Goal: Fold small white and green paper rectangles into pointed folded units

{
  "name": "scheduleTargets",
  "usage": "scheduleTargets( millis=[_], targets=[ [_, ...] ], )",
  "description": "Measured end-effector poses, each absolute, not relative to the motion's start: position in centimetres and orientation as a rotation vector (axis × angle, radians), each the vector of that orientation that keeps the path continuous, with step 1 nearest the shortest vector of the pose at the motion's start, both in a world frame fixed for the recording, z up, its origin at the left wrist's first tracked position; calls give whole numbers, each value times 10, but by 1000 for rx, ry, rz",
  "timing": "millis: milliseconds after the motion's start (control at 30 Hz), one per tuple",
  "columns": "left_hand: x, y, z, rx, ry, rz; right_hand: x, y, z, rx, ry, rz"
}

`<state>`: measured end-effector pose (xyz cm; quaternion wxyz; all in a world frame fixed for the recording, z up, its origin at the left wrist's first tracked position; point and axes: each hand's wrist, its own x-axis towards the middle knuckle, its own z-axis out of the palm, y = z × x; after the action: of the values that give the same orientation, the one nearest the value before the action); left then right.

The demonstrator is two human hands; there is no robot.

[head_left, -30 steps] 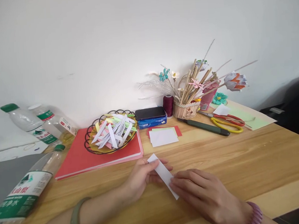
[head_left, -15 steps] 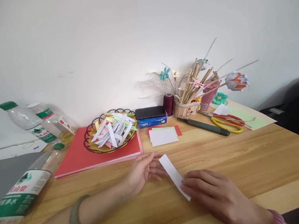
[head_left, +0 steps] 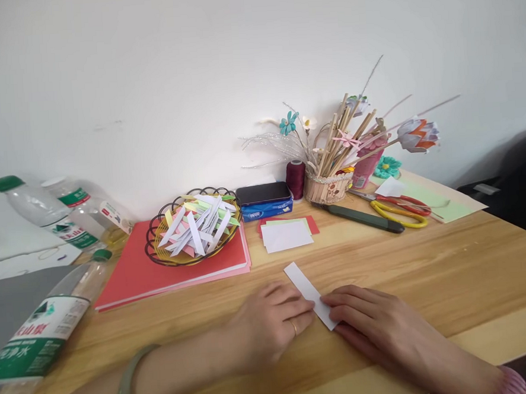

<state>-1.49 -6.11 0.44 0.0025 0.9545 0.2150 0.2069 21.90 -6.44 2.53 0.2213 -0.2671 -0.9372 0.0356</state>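
Observation:
A narrow white paper strip lies slantwise on the wooden table between my two hands. My left hand, palm down with bent fingers and slightly blurred, has its fingertips on the strip's left edge. On the opposite side, my right hand grips the lower right part of the strip, its fingers close together and the thumb tucked low. Beyond them is a small stack of white, green and red paper pieces. To the left, a wicker basket holds many folded paper strips in several colours.
The basket stands on red paper sheets. Plastic bottles are at the left. A phone rests on a blue tissue pack. Behind are a thread spool, a flower pot, a dark green cutter and scissors.
My left hand has turned from palm-up to palm-down and come onto the strip's left edge. The strip now lies flatter on the table, and my right hand has shifted slightly.

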Motion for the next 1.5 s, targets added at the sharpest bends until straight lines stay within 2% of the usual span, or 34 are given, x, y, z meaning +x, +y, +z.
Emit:
scheduleTargets(
  millis=[200,400,600,800,1000,1233,1500],
  targets=[
    [-15,-61,2,2988,634,757,220,-67,21,-769,-2583,121],
    [-14,-63,9,2847,623,629,218,-70,22,-909,-2560,174],
    [-15,-62,11,2727,670,723,210,-75,25,-1091,-2428,238],
    [-16,-55,13,2873,824,711,202,-79,13,-1017,-2415,321],
    [-18,-54,11,2955,754,690,200,-84,16,-943,-2401,489],
    [-19,-54,8,2797,752,790,199,-86,18,-806,-2446,617],
    [-19,-57,12,2863,733,739,198,-76,27,-678,-2539,433]
  ],
)
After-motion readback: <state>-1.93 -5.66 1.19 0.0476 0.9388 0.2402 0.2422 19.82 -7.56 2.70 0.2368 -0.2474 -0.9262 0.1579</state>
